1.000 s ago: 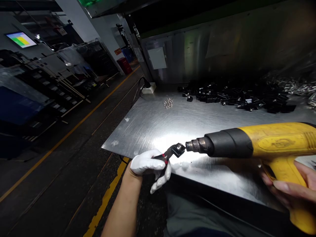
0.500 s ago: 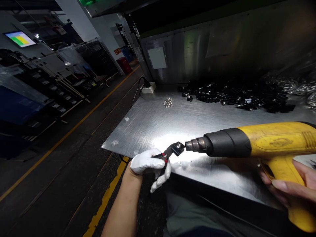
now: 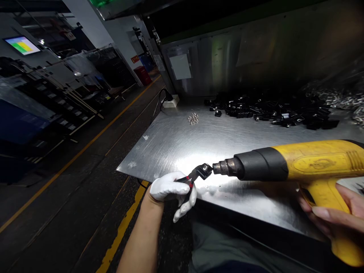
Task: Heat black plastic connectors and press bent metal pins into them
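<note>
Heat gun right of pliers

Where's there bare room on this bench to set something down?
Bare metal lies between the small silver pieces and the gloved left hand, and between the black parts and the yellow heat gun. The back right is crowded with parts.

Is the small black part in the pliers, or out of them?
In. The pliers in the gloved left hand hold the black part at their tip, just in front of the yellow heat gun.
</note>
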{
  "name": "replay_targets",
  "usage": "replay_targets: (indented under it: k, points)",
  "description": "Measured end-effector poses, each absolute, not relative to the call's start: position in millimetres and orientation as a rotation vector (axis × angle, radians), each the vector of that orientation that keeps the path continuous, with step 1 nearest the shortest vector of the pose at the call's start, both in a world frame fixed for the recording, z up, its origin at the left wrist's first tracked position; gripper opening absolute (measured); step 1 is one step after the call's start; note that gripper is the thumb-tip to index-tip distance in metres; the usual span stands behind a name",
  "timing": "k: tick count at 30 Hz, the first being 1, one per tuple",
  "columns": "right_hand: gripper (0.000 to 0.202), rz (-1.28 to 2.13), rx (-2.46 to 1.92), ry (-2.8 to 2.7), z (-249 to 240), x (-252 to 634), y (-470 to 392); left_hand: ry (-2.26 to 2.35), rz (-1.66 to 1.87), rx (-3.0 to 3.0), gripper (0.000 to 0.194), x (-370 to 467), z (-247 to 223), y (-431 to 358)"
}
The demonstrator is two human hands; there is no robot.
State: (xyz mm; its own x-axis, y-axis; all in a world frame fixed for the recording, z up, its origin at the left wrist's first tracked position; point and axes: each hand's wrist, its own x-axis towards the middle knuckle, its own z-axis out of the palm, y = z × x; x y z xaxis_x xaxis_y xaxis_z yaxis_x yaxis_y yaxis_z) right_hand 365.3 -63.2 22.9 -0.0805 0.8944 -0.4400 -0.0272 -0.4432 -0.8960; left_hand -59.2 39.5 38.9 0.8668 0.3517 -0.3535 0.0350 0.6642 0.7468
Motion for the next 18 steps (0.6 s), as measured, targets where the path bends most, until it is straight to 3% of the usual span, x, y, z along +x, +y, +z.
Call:
replay_targets:
  k: [18]
  points:
    - [0.037,1.602,-1.48,-1.0,21.6,366.8,-65.2,0.516,0.19,0.84,0.039,-58.0,39.7,39.2]
